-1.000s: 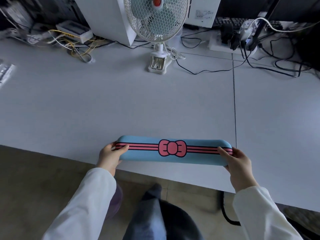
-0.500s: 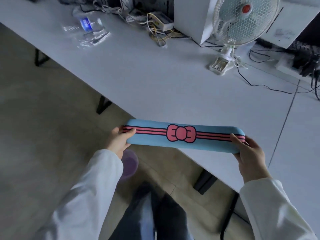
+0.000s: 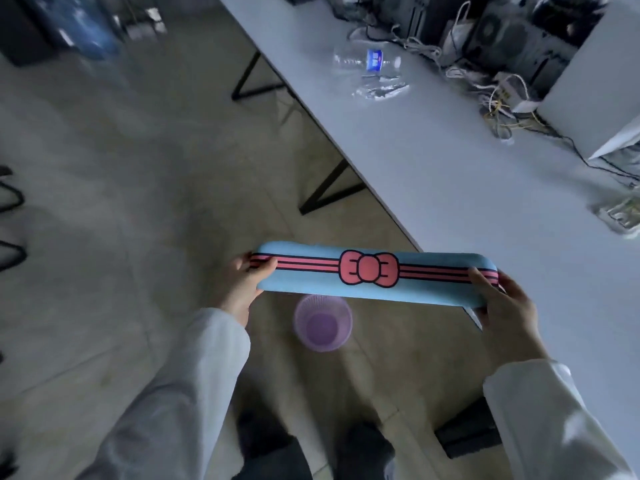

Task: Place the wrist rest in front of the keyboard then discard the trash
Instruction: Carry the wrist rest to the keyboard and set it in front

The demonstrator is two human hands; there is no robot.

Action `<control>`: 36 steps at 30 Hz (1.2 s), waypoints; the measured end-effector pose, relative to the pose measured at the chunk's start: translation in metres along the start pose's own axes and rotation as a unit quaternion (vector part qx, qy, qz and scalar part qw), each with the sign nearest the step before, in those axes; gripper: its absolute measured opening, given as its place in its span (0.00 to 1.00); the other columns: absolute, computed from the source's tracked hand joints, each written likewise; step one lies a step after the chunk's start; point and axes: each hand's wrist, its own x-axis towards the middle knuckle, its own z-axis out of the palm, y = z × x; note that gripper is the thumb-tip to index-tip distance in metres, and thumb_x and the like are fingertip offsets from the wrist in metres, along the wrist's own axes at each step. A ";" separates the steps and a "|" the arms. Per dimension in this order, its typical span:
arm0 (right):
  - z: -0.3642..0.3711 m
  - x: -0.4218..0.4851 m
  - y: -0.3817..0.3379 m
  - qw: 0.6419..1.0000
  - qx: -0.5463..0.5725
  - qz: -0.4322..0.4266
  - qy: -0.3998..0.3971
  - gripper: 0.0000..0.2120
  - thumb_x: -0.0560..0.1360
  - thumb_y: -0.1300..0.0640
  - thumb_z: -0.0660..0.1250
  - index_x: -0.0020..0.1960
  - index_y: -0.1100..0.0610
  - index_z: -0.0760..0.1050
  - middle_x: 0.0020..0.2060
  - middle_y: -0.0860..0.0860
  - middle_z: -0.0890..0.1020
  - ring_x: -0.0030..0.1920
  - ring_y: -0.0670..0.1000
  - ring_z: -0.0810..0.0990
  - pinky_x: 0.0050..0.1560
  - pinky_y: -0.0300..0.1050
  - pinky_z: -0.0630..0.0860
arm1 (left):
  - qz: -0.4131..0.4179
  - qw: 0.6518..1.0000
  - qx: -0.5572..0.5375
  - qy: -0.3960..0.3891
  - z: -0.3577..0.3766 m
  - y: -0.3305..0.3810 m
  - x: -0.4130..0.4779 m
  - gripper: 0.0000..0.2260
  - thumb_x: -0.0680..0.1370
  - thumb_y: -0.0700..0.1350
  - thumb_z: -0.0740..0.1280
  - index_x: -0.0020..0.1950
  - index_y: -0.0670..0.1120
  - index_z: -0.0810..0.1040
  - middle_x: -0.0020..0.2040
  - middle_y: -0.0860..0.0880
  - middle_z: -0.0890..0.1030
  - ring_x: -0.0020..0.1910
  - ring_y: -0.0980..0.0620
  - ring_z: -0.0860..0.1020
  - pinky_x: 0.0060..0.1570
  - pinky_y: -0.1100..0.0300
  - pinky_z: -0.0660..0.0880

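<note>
I hold a long blue wrist rest [image 3: 408,289] with pink stripes and a pink bow, level in the air at the table's front edge. My left hand [image 3: 240,284] grips its left end over the floor. My right hand [image 3: 505,306] grips its right end by the table's edge. A crushed clear plastic bottle with a blue label [image 3: 372,69] lies on the white table [image 3: 467,202] at the far left. A purple mesh waste bin [image 3: 322,328] stands on the floor just below the wrist rest. No keyboard shows in this view.
A tangle of cables and a power strip [image 3: 502,95] lie at the table's back beside a white box [image 3: 602,88]. Dark computer cases [image 3: 512,39] stand behind. Black table legs [image 3: 329,188] reach the tiled floor. My legs are at the bottom.
The view has swung left and down, from the fan and table to the floor and table's left part. The wrist rest left the table's edge and is held over the bin, both hands still gripping.
</note>
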 end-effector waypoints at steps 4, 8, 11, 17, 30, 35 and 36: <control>0.081 -0.031 0.008 0.999 -0.004 0.000 -0.035 0.14 0.70 0.58 0.70 0.55 0.55 0.77 0.41 0.49 0.79 0.42 0.46 0.77 0.47 0.40 0.75 | 0.008 0.998 -0.021 0.050 -0.079 0.014 0.017 0.19 0.75 0.40 0.67 0.64 0.39 0.71 0.55 0.45 0.77 0.54 0.50 0.74 0.49 0.61 0.72; 0.159 -0.056 0.018 0.998 -0.012 0.008 -0.060 0.18 0.70 0.61 0.70 0.59 0.61 0.75 0.48 0.55 0.78 0.45 0.50 0.77 0.48 0.43 0.75 | 0.011 0.996 -0.045 0.077 -0.155 0.023 0.035 0.15 0.74 0.39 0.68 0.60 0.41 0.74 0.54 0.45 0.77 0.53 0.50 0.75 0.47 0.60 0.74; 0.205 -0.071 0.024 0.996 -0.026 0.009 -0.080 0.19 0.70 0.61 0.70 0.60 0.61 0.74 0.51 0.55 0.78 0.48 0.52 0.78 0.52 0.46 0.75 | 0.010 0.993 -0.069 0.099 -0.198 0.025 0.047 0.16 0.74 0.40 0.68 0.61 0.42 0.73 0.54 0.46 0.77 0.54 0.50 0.75 0.52 0.56 0.72; 0.283 -0.083 0.036 0.992 -0.042 0.011 -0.117 0.18 0.70 0.63 0.70 0.59 0.61 0.75 0.42 0.51 0.79 0.42 0.49 0.77 0.46 0.41 0.75 | -0.009 0.985 -0.103 0.138 -0.267 0.021 0.081 0.19 0.73 0.41 0.69 0.63 0.42 0.72 0.58 0.46 0.77 0.58 0.48 0.75 0.58 0.55 0.72; 0.435 -0.018 0.020 0.988 -0.063 0.008 -0.141 0.18 0.69 0.61 0.71 0.58 0.58 0.75 0.41 0.50 0.79 0.42 0.48 0.78 0.42 0.39 0.75 | 0.001 0.977 -0.106 0.184 -0.312 0.080 0.212 0.17 0.72 0.41 0.70 0.60 0.43 0.75 0.48 0.48 0.79 0.42 0.57 0.77 0.41 0.63 0.73; 0.496 0.021 -0.005 0.985 -0.092 0.005 -0.147 0.18 0.69 0.60 0.71 0.58 0.58 0.75 0.50 0.55 0.80 0.51 0.54 0.78 0.56 0.49 0.75 | 0.012 0.979 -0.092 0.182 -0.316 0.121 0.269 0.12 0.71 0.40 0.71 0.53 0.46 0.76 0.42 0.52 0.79 0.41 0.56 0.78 0.38 0.63 0.74; 0.508 0.029 -0.010 0.985 -0.096 0.003 -0.146 0.18 0.69 0.60 0.71 0.58 0.58 0.75 0.50 0.55 0.79 0.51 0.54 0.78 0.57 0.49 0.75 | 0.013 0.979 -0.094 0.182 -0.316 0.129 0.282 0.11 0.71 0.40 0.70 0.52 0.46 0.76 0.42 0.52 0.79 0.40 0.56 0.78 0.37 0.64 0.75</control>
